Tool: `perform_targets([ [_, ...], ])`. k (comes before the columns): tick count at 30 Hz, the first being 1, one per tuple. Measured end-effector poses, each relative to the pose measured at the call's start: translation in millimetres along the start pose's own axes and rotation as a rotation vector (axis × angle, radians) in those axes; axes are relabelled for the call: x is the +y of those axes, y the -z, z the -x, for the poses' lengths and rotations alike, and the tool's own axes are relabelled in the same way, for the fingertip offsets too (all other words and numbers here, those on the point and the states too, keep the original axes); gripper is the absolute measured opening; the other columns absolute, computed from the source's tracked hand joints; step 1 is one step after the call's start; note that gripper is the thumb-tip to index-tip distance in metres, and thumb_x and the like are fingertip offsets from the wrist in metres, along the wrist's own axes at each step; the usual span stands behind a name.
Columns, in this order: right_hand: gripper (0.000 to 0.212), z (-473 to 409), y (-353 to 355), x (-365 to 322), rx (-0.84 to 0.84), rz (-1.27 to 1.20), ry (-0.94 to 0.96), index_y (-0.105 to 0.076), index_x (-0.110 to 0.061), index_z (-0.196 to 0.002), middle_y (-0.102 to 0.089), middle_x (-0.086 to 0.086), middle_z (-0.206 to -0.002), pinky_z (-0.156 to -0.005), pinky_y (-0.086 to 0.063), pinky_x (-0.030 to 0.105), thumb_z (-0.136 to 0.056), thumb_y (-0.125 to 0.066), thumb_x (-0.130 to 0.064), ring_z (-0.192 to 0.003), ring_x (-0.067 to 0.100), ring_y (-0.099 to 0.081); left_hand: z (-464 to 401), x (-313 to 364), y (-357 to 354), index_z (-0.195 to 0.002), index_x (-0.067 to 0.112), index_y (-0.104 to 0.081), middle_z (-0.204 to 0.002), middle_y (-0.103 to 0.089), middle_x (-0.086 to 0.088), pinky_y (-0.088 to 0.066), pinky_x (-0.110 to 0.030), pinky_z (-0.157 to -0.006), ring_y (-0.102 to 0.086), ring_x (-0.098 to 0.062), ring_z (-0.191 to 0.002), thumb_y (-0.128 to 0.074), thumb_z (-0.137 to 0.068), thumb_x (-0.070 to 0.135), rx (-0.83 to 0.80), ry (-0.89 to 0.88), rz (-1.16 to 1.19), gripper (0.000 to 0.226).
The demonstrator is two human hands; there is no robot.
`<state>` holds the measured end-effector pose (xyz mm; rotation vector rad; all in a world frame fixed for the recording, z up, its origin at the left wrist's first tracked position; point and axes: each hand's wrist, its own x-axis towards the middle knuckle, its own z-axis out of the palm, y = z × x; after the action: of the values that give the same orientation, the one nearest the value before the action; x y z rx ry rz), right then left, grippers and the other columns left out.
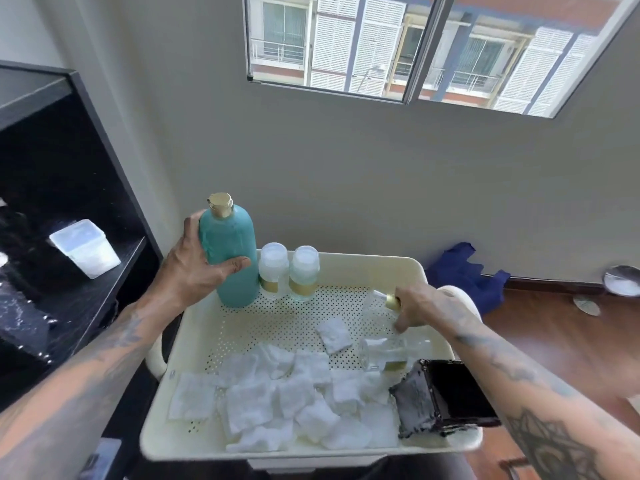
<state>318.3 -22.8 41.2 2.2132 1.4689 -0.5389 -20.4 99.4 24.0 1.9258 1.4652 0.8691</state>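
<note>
Nearest you, loose white cotton pads (277, 393) are scattered across the front half of the cream perforated tray (381, 263). They lie unsorted, some overlapping. A black box (446, 396) lies tipped on its side at the front right corner, its open mouth facing right, under your right forearm. Just beyond it a second clear bottle (391, 353) lies on its side on the tray floor.

Your right hand (426, 306) is over the right side of the tray. Its fingers pinch a clear glass bottle (391, 301) at the gold collar and hold it tilted, low over the tray. Judged from this, you are standing it up or moving it to the back row.

Your left hand (197, 268) is wrapped around the body of the teal bottle (230, 251), thumb across the front. The bottle stands upright in the far left corner, gold cap on. The grip appears to steady it in place.

Touching or just beside it, two small white-capped bottles (273, 271) stand side by side against the back wall. This suggests the upright containers are being lined up there.

Farther off, a blue bag (464, 271) lies on the floor by the wall.
</note>
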Motion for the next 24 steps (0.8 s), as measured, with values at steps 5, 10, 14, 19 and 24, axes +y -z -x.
perform_targets([
  [5, 0.054, -7.5, -11.6, 4.2, 0.011, -0.035, 0.06, -0.059, -0.017, -0.119, -0.065, 0.005, -0.115, -0.076, -0.043, 0.029, -0.073, -0.081, -0.031, -0.092, 0.02, -0.056, -0.5, 0.1, 0.6, -0.134, 0.041, -0.025, -0.124, -0.056, 0.005, -0.046, -0.041, -0.079, -0.059, -0.027, -0.105, -0.088, -0.065, 0.049, 0.004, 0.009, -0.014, 0.094],
  [10, 0.081, -12.4, -9.2, -1.1, 0.11, -0.079, 0.158, -0.027, -0.033, -0.149, -0.048, 0.01, -0.13, -0.081, -0.04, 0.034, -0.082, -0.067, -0.056, -0.109, 0.027, -0.055, 0.4, 0.6, 0.6, -0.134, 0.043, -0.026, -0.127, -0.055, 0.008, -0.051, -0.045, -0.083, -0.061, -0.027, -0.107, -0.088, -0.064, 0.05, 0.005, 0.01, 0.004, 0.094],
  [14, 0.085, -14.4, 20.0, -20.3, 0.192, -0.021, 0.208, -0.029, -0.029, -0.144, -0.045, 0.011, -0.127, -0.092, -0.048, 0.04, -0.076, -0.073, -0.056, -0.109, 0.03, -0.057, -0.5, 0.0, -1.3, -0.134, 0.044, -0.025, -0.125, -0.054, 0.013, -0.045, -0.037, -0.078, -0.06, -0.023, -0.105, -0.088, -0.063, 0.05, 0.012, 0.009, 0.0, 0.095],
  [19, 0.081, -15.1, 49.3, -54.8, 0.282, -0.039, 0.3, -0.044, -0.024, -0.13, -0.046, 0.008, -0.119, -0.084, -0.048, 0.037, -0.063, -0.088, -0.038, -0.106, 0.024, -0.051, -0.7, -1.9, -2.3, -0.134, 0.044, -0.025, -0.123, -0.052, 0.016, -0.044, -0.037, -0.078, -0.06, -0.021, -0.103, -0.087, -0.063, 0.054, 0.015, 0.002, -0.001, 0.095],
  [24, 0.084, -24.5, 40.8, -82.5, 0.391, -0.06, 0.373, -0.043, -0.016, -0.133, -0.047, 0.009, -0.121, -0.083, -0.046, 0.033, -0.063, -0.089, -0.027, -0.11, 0.024, -0.047, -1.2, -4.0, -1.4, -0.135, 0.044, -0.025, -0.126, -0.054, 0.013, -0.045, -0.037, -0.077, -0.06, -0.022, -0.103, -0.085, -0.063, 0.056, 0.012, -0.01, 0.006, 0.095],
])
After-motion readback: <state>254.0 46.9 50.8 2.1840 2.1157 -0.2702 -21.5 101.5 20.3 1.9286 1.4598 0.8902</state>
